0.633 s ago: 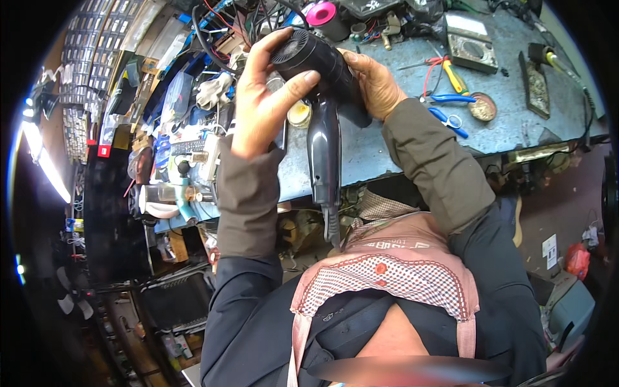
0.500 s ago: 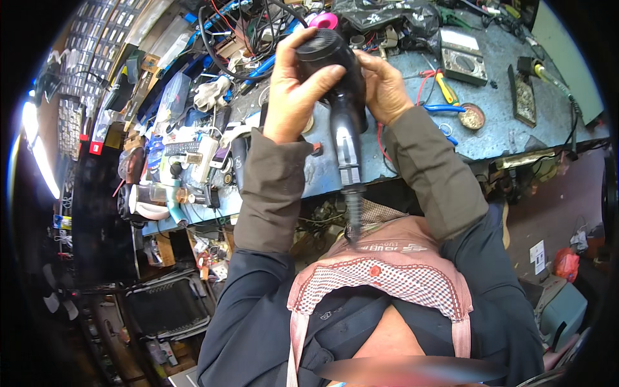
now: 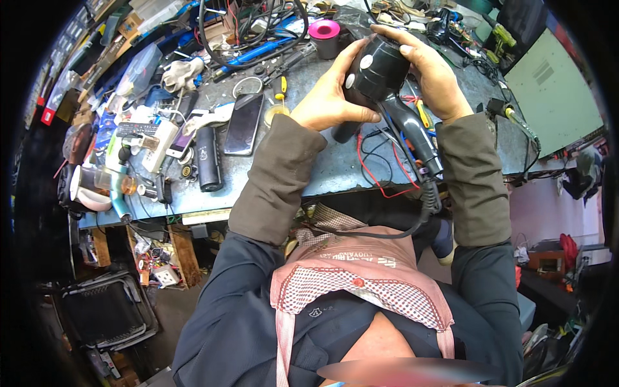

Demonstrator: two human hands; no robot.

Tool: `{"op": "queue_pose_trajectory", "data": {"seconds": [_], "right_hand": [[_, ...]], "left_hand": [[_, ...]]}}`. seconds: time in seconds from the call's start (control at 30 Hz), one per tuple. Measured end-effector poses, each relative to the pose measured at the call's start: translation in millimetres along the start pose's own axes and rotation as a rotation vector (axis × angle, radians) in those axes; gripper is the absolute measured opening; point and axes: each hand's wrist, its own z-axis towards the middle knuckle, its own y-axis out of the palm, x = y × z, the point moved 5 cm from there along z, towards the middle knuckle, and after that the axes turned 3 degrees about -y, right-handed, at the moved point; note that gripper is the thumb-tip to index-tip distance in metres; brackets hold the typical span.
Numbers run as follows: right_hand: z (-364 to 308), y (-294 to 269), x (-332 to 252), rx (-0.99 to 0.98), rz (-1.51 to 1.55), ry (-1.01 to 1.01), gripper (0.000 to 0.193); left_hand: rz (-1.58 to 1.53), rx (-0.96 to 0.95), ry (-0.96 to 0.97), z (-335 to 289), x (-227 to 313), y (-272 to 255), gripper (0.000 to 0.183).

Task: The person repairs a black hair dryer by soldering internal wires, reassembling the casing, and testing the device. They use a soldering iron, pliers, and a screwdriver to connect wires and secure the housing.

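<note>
I hold a black hair dryer point(image 3: 380, 77) over the grey workbench point(image 3: 335, 171) with both hands. My left hand point(image 3: 329, 97) grips the left side of its round body. My right hand point(image 3: 429, 68) wraps over the top and right side. The dryer's handle point(image 3: 416, 135) points down toward me, and its black cord point(image 3: 412, 222) loops off the bench edge toward my lap. Red and black wires point(image 3: 380, 164) lie on the bench right under the dryer.
A dark phone point(image 3: 244, 124) and a black cylinder point(image 3: 207, 166) lie left of my hands. A pink-topped cup point(image 3: 324, 35) stands behind them. Tools, cables and a white glove point(image 3: 180, 71) crowd the bench's left and back. A folded black stand point(image 3: 106, 313) sits on the floor.
The view has swung, so the bench now fills the upper picture. Both hands have turned the hair dryer, and its handle now slants down to the right instead of hanging straight.
</note>
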Motion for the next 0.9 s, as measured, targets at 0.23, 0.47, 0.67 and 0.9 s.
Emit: {"op": "queue_pose_trajectory", "data": {"seconds": [0.23,0.47,0.67,0.9], "right_hand": [[-3,3,-26,-0.094,-0.823,-0.046,0.095],[-4,9,-27,-0.092,-1.092,-0.075,0.113],[2,12,-29,-0.134,-1.089,-0.081,0.108],[10,17,-43,-0.270,-0.838,0.169,0.101]], "left_hand": [[0.079,0.205,0.118,1,-21,2,0.115],[0.248,0.361,0.247,1,-30,6,0.103],[0.251,0.376,0.263,3,-34,7,0.098],[-0.027,0.305,0.225,-4,-34,1,0.108]]}}
